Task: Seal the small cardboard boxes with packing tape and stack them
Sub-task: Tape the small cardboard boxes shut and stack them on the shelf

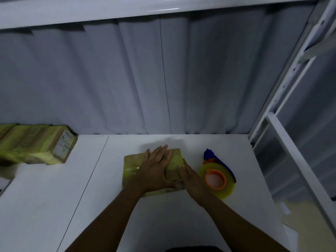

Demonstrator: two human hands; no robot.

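Note:
A small cardboard box (131, 167) wrapped in yellowish tape lies on the white table (54, 197) in front of me. My left hand (156, 165) lies flat on its top with straight fingers. My right hand (190, 179) presses against the box's right side, fingers straight. A tape dispenser (216, 176) with a blue handle, orange hub and yellowish tape roll sits just right of my right hand. Several taped boxes (36, 144) are grouped at the table's far left.
A grey curtain (145, 79) hangs behind the table. A white metal frame (283, 115) stands at the right. Beige floor (309, 224) shows beyond the table's right edge.

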